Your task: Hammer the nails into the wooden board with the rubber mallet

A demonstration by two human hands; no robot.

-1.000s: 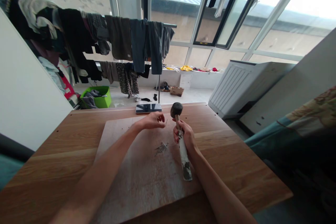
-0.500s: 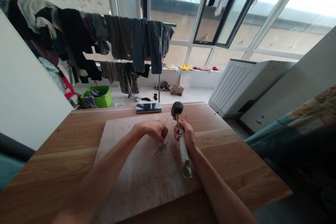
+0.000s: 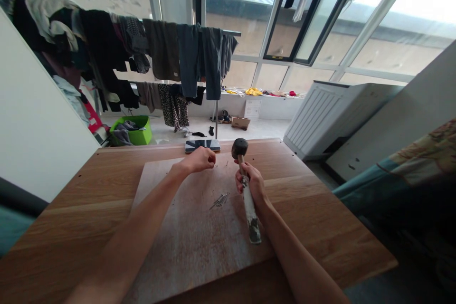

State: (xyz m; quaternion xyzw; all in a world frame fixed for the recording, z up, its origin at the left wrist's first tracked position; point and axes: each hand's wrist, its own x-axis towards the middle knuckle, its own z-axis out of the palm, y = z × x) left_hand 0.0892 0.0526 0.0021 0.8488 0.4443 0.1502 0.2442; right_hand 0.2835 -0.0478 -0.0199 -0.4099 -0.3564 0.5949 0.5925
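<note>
My right hand is wrapped around the handle of a rubber mallet, whose black head points away from me and is raised above the board. The lower handle is smeared with white. My left hand is over the far part of the pale wooden board, its fingertips pinched on a thin nail that barely shows. Just right of those fingertips, another nail stands upright in the board. A small pile of loose nails lies mid-board, between my forearms.
The board rests on a wood-grain table. A phone lies at the table's far edge, behind my left hand. Beyond are a laundry rack with hanging clothes, a green basket and a white ribbed appliance.
My left hand has moved from the nail pile away from me and slightly left, uncovering the pile. My right hand and the mallet have stayed almost still.
</note>
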